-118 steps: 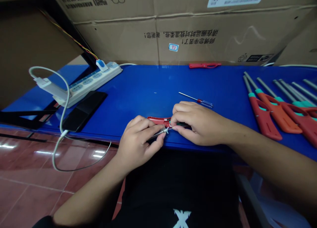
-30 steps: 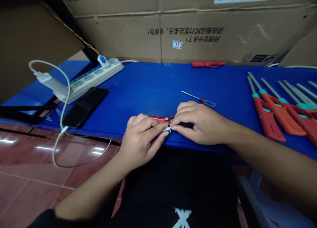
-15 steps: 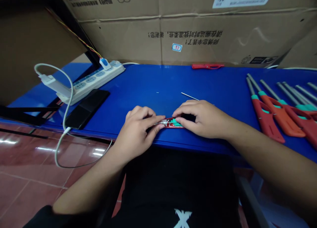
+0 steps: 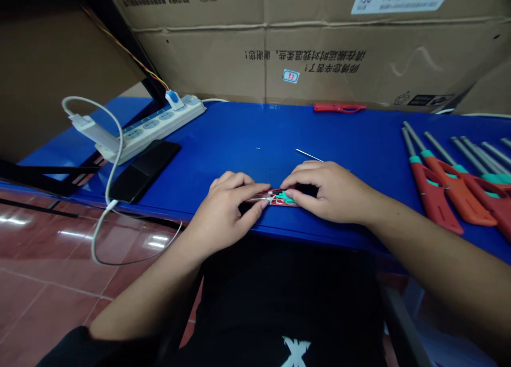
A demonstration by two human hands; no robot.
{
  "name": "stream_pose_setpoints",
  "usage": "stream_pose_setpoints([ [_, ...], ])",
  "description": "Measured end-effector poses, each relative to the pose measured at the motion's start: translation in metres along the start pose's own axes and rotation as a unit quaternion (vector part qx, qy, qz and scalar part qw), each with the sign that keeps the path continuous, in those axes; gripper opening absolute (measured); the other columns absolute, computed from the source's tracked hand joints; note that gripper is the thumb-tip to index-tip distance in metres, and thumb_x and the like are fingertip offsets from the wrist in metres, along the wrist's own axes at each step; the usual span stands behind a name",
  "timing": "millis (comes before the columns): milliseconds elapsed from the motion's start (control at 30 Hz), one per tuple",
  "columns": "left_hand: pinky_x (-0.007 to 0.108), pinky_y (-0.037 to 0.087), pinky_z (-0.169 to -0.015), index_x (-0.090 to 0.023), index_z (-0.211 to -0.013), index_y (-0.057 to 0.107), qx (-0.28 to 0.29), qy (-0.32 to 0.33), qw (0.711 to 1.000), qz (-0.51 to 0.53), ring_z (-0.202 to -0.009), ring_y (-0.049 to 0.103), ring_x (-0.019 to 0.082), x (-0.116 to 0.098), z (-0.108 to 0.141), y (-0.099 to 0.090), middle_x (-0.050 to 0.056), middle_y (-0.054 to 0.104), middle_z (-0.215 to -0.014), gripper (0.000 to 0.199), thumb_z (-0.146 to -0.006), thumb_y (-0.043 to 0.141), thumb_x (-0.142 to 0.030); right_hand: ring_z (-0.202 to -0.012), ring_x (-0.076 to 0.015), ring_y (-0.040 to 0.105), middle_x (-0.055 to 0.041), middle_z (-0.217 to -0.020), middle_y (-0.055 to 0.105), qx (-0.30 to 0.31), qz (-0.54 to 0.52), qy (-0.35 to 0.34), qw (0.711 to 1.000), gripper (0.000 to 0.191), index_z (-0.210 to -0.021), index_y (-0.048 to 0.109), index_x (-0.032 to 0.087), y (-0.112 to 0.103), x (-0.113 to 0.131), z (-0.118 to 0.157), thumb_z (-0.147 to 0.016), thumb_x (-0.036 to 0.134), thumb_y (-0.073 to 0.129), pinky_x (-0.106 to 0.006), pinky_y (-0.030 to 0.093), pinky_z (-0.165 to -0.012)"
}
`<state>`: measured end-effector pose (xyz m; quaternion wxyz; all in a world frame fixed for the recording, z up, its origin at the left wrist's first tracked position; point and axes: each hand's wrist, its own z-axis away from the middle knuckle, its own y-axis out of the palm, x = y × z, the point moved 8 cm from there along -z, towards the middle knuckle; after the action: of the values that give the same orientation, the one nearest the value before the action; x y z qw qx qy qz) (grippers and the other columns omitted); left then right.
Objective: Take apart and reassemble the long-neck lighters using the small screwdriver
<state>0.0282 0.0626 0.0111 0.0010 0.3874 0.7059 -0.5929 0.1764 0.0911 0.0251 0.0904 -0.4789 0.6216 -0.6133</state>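
Note:
An opened red lighter body (image 4: 276, 201) lies near the front edge of the blue table, with green and pale parts and a thin white wire inside. My left hand (image 4: 235, 205) grips its left end, around a metal piece, between thumb and index finger. At the right end, my right hand (image 4: 315, 189) pinches the body with thumb and fingers beside the green part (image 4: 284, 197). Small details between the fingertips are hidden. A thin metal rod (image 4: 308, 154) rests on the table just beyond my right hand.
Several red and orange lighters (image 4: 439, 197) with metal tubes lie at the right. A red lighter shell (image 4: 339, 108) is near the cardboard box (image 4: 303, 42). On the left are a power strip (image 4: 154, 125), a black phone (image 4: 146, 170) and a white cable (image 4: 114, 170).
The view has shifted slightly. My left fingers have moved a little at the metal piece; both hands still hold the red body.

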Motion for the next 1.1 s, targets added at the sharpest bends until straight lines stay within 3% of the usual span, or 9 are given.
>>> stream_pose_setpoints([
  [367, 0.035, 0.044, -0.081, -0.022, -0.092, 0.073, -0.041, -0.004, 0.999, 0.03, -0.083, 0.061, 0.017, -0.001, -0.002, -0.003, 0.002, 0.073, -0.09, 0.013, -0.094, 0.063, -0.03, -0.089, -0.0186, 0.064, -0.0048, -0.095, 0.073, 0.007, 0.029, -0.036, 0.999, 0.02, -0.102, 0.075, 0.021, 0.002, 0.005, 0.0, -0.093, 0.025, 0.058, -0.035, 0.045, -0.084],
  [633, 0.037, 0.044, -0.083, -0.023, -0.093, 0.071, -0.041, -0.017, 0.999, 0.022, -0.086, 0.059, 0.018, 0.0, -0.002, -0.002, 0.001, 0.072, -0.092, 0.012, -0.095, 0.061, -0.027, -0.095, -0.0237, 0.059, -0.0082, -0.103, 0.069, 0.007, 0.177, -0.099, 0.979, 0.032, -0.118, 0.073, 0.026, 0.009, 0.023, 0.011, -0.1, 0.035, 0.049, -0.041, 0.04, -0.084],
  [933, 0.034, 0.048, -0.084, -0.022, -0.101, 0.074, -0.076, -0.012, 0.995, 0.067, -0.089, 0.063, 0.017, 0.007, 0.001, -0.011, 0.004, 0.071, -0.096, 0.017, -0.096, 0.059, -0.028, -0.094, -0.0227, 0.059, -0.0085, -0.102, 0.067, 0.006, 0.164, -0.089, 0.982, 0.031, -0.114, 0.075, 0.025, 0.011, 0.021, 0.01, -0.099, 0.033, 0.049, -0.04, 0.04, -0.083],
  [1100, 0.035, 0.046, -0.08, -0.021, -0.096, 0.075, -0.034, 0.026, 0.999, 0.016, -0.083, 0.059, 0.017, 0.002, -0.004, -0.008, 0.003, 0.07, -0.089, 0.014, -0.094, 0.062, -0.024, -0.092, -0.0222, 0.059, -0.0082, -0.1, 0.067, -0.002, 0.144, -0.09, 0.986, 0.029, -0.11, 0.077, 0.024, 0.01, 0.02, 0.01, -0.098, 0.032, 0.051, -0.04, 0.041, -0.083],
])
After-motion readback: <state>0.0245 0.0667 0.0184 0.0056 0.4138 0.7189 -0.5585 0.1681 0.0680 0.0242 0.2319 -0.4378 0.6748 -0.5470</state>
